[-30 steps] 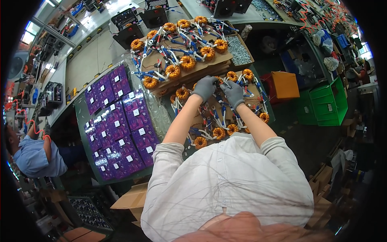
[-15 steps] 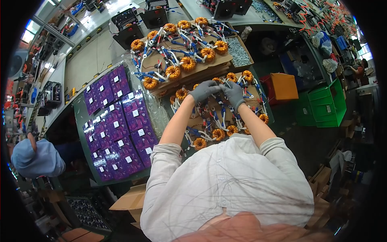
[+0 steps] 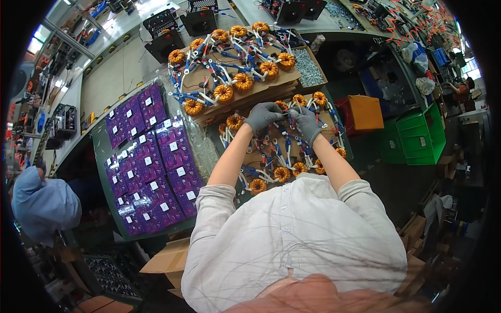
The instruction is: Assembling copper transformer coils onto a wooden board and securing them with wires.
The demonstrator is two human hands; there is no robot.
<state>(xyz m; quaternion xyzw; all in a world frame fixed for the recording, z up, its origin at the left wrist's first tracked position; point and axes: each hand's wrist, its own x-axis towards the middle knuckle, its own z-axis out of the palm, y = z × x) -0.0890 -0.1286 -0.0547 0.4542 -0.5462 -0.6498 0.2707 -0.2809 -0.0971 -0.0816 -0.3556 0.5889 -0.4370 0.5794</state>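
My left hand (image 3: 264,118), in a grey glove, is above the far part of the near cardboard sheet (image 3: 267,141). Its fingers are pinched together. Close on its right, my right hand (image 3: 307,125), gloved the same way, also has thumb and fingers brought together. The fingertips almost meet, and what lies between them is too small to make out. Around and beneath the hands lie copper-wound ring coils (image 3: 282,173), with blue and white leads ending in ring terminals. Part of this row is hidden behind the gloves.
Beyond my hands, stacked cardboard (image 3: 261,96) bears more coils, beside a box of small screws (image 3: 309,68). Purple circuit boards (image 3: 151,161) cover the bench at left. An orange bin (image 3: 365,112) and green crates (image 3: 421,135) stand at right. A person in blue (image 3: 46,203) is at far left.
My right hand has turned slightly, its fingers drawing in toward the left fingertips. The left hand stays nearly in place. At far left the person in blue has shifted posture.
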